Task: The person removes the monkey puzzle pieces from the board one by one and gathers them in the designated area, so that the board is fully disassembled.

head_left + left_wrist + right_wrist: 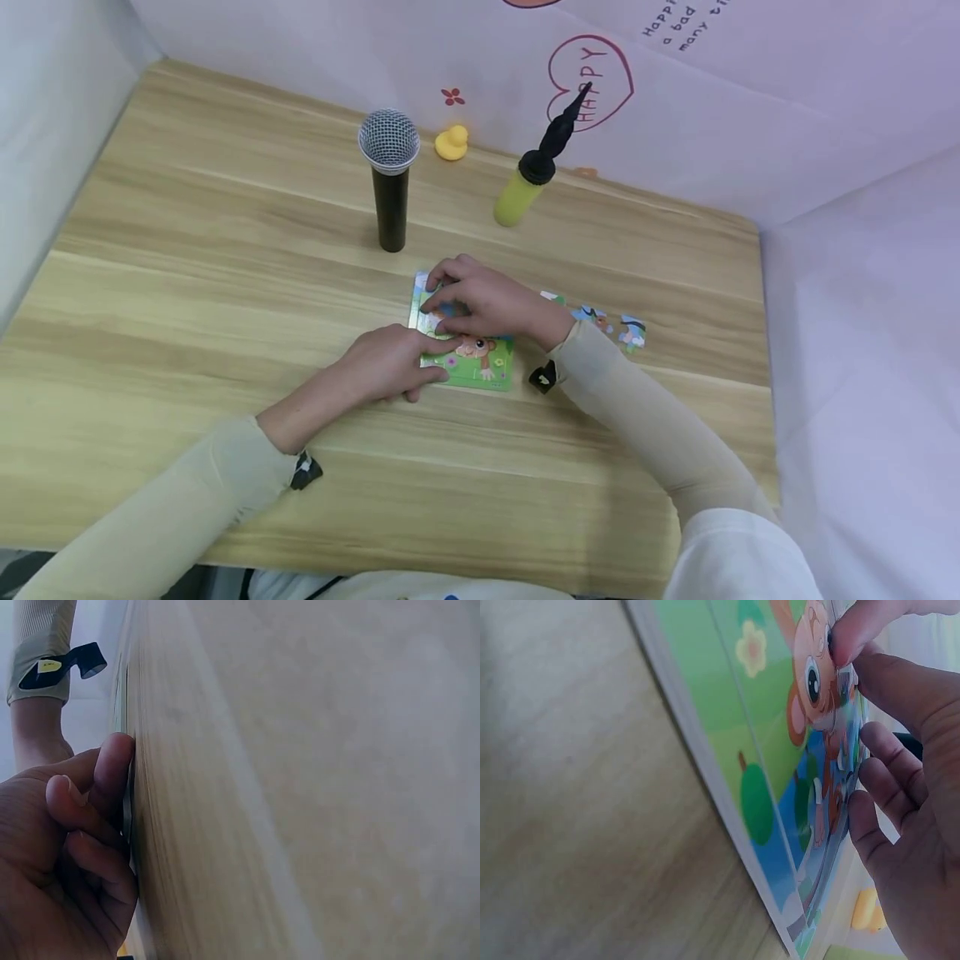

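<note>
A jigsaw puzzle point(486, 379) with a cartoon monkey on green and blue lies flat on the table, seen close up in the right wrist view. My left hand point(386, 362) rests over its left side, index finger laid on the picture and thumb near the lower left edge; the other fingers bend inward. From above, my right hand point(491, 304) reaches over the upper part with curved fingers. Its thumb and fingertips are around a puzzle piece point(846, 712) that looks slightly raised. Much of the picture's upper half is hidden under this hand.
Several loose puzzle pieces point(632, 331) lie right of the puzzle, partly behind the right wrist. Upright behind the puzzle stand a microphone point(391, 204) and a yellow-green hand pump point(517, 198). A yellow toy duck point(452, 143) sits by the back wall.
</note>
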Demonstrator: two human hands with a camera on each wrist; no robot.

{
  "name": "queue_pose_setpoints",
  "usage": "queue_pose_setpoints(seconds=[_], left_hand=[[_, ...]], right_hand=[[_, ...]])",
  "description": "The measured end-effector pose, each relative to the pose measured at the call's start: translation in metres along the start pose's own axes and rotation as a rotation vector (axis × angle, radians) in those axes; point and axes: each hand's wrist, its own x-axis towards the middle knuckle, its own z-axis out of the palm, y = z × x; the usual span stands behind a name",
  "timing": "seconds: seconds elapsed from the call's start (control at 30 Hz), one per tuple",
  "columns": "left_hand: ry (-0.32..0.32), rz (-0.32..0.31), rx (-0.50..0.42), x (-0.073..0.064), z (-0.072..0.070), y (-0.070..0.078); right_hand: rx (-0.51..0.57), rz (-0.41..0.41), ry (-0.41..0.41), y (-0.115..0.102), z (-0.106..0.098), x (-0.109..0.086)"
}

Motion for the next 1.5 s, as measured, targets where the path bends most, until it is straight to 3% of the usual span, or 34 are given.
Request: queue_pose_setpoints(seconds=[0.23,0.4,0.77,1.0,1.33,1.5], left_hand=[[-0.003,-0.006,0.009,0.002,0.000,0.000],[-0.018,-0.012,0.026,0.002,-0.002,0.000],[-0.023,-0.011,0.035,0.001,-0.003,0.000],[-0.041,-0.017,0.037,0.001,-0.004,0.001],[-0.038,0.004,0.035,0.003,-0.003,0.003],[-0.051,-0.021,0.028,0.001,-0.004,0.004]], right_hand=[[0.010,0.001,0.023,0.003,0.004,-0.001],[0.073,0.008,0.061,0.003,0.008,0.000],[0.156,0.108,0.093,0.002,0.012,0.005],[0.315,0.140,0.149,-0.001,0.011,0.007],[0.356,0.248,0.120,-0.018,0.005,0.002],[0.404,0.279,0.142,-0.026,-0.006,-0.007]])
